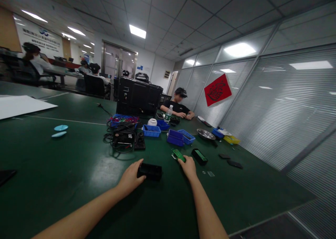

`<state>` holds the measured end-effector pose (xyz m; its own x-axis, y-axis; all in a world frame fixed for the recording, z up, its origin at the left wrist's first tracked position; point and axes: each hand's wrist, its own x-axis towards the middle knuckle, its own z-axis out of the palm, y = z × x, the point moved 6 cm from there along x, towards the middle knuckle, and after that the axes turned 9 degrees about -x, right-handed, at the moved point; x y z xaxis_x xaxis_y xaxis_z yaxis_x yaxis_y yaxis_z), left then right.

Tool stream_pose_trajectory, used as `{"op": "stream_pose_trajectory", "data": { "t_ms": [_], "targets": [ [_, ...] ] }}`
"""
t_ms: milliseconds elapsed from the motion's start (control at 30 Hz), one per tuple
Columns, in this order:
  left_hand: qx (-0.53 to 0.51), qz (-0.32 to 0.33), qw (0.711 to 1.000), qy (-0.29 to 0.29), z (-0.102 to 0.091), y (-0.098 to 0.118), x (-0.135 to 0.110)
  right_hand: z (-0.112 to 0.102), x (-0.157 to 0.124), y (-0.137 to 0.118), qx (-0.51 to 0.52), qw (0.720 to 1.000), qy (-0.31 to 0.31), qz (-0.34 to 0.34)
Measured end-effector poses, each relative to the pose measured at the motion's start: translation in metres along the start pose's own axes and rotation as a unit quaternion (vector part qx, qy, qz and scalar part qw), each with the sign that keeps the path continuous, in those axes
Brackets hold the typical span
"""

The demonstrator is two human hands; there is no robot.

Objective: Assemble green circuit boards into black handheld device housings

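Observation:
My left hand (132, 176) grips the left end of a black plastic case (150, 171), thumb in front and fingers behind. To the right, my right hand (188, 166) pinches the near edge of a green circuit board (179, 155). A white piece (174, 156) shows at the board's left side. Just right of that hand sits another black case (200, 156) with a green board inside it. A small ring (204, 172) and a clear flat piece (210, 174) lie on the green tabletop (168, 207) nearby.
Beyond my hands stand a soldering station (123, 140) with cables, blue bins (151, 130), a purple-blue bin (175, 137) and a bottle (168, 113). A metal bowl (206, 134) and flat black pieces (234, 164) lie right. A co-worker (178, 104) sits across the table.

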<state>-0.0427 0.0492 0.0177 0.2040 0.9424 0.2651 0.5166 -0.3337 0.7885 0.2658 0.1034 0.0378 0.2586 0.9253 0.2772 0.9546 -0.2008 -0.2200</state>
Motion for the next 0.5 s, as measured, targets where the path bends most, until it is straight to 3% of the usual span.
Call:
{"op": "stream_pose_trajectory", "data": {
  "t_ms": [167, 300, 333, 400, 500],
  "targets": [
    [-0.004, -0.037, 0.999, -0.022, 0.0, -0.003, 0.0, -0.001, -0.003, -0.006, 0.044, 0.999, 0.0, -0.026],
    [-0.011, -0.032, 0.999, -0.02, -0.002, -0.002, 0.0, 0.002, -0.015, -0.03, 0.223, 0.973, -0.04, -0.031],
    [-0.012, -0.03, 0.999, -0.02, -0.002, -0.001, 0.0, 0.002, -0.02, -0.039, 0.301, 0.951, -0.062, -0.028],
    [-0.012, -0.029, 0.999, -0.019, -0.003, -0.001, 0.0, -0.001, -0.031, -0.061, 0.464, 0.876, -0.114, -0.065],
    [-0.012, -0.027, 0.999, -0.018, -0.002, -0.002, 0.0, -0.011, -0.046, -0.086, 0.574, 0.795, -0.166, -0.105]
  ]
}}
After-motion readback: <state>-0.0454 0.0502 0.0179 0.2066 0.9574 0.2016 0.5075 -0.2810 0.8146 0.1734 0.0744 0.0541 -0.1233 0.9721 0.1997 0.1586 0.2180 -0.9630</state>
